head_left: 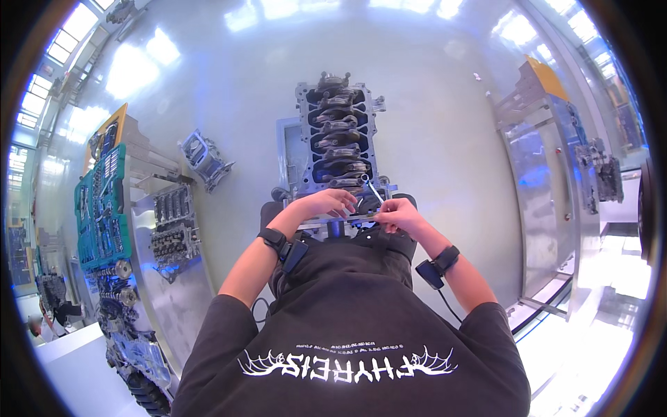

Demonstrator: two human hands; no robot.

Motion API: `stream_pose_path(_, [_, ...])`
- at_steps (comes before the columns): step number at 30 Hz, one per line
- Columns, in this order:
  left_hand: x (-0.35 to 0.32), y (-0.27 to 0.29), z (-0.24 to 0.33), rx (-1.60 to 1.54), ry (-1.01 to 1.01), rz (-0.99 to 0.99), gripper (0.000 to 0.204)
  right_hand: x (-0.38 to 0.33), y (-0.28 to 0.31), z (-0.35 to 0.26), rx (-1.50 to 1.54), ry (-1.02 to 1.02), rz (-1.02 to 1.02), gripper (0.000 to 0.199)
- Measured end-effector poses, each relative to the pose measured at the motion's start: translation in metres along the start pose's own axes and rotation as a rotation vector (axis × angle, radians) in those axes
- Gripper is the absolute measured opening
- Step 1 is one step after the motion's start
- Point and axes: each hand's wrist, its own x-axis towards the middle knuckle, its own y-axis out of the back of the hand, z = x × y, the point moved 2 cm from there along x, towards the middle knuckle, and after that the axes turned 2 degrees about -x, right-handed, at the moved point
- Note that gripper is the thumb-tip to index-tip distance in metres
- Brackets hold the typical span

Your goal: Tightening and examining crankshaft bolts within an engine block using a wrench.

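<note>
Wrench (pixel 374 190) slants at near end of engine block (pixel 371 132), handle pinched in right hand (pixel 400 214). Block holds crankshaft (pixel 340 126). Green tool case (pixel 85 229), well left of block, is packed with tools (pixel 111 170). Shiny grey floor (pixel 431 139) around block; metal workbench (pixel 549 194) well right of it. Left hand (pixel 332 202) also at block's near end, fingers loosely bent; can't tell if gripping anything.

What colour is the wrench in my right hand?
The wrench in your right hand is silver, showing best in the head view.
</note>
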Motion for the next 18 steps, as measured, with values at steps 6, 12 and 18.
stream_pose_path(6, [-0.004, -0.005, 0.016, 0.06, -0.064, 0.015, 0.042, -0.014, 0.03, -0.013, -0.012, 0.001, 0.096, 0.043])
stream_pose_path(12, [-0.021, 0.0, 0.022, 0.049, -0.097, 0.076, 0.04, -0.009, 0.041, -0.013, -0.072, -0.058, 0.13, 0.039])
stream_pose_path(18, [-0.031, 0.006, 0.001, -0.059, -0.095, 0.111, 0.039, -0.008, 0.034, -0.007, -0.033, -0.029, 0.115, 0.031])
